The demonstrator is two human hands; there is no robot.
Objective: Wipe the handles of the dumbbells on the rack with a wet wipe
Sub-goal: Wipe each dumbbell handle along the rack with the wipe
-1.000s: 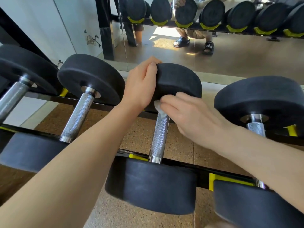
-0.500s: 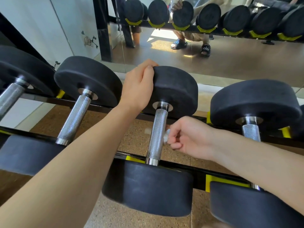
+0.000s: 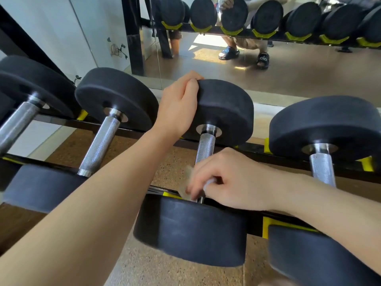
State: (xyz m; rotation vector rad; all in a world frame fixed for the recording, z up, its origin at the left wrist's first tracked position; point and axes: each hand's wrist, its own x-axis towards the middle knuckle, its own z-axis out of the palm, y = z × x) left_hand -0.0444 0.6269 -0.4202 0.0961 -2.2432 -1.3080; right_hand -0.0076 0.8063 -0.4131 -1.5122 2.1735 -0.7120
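The right hand (image 3: 233, 180) curls its grip round the lower end of the middle dumbbell's handle (image 3: 205, 147), pinching a white wet wipe (image 3: 208, 183) against the knurled steel just above the near weight head (image 3: 191, 232); the wipe is blurred, so its shape cannot be told. Beyond that grip, up the same handle, the left hand (image 3: 177, 106) holds the far weight head (image 3: 224, 112), fingers curled over its top edge and thumb side against its face. Four dumbbells show on the rack (image 3: 253, 150): the one being gripped, one to the right of the grips (image 3: 323, 139) and two to the left (image 3: 115, 98) (image 3: 31, 87), all lying across two black rails with yellow cradles (image 3: 268, 145). Behind the left hand's grip a mirror (image 3: 288, 69) reflects a row of seven or so dark weight heads on yellow cradles, and two sandalled feet. Below the grips is a speckled brown floor (image 3: 175, 273).
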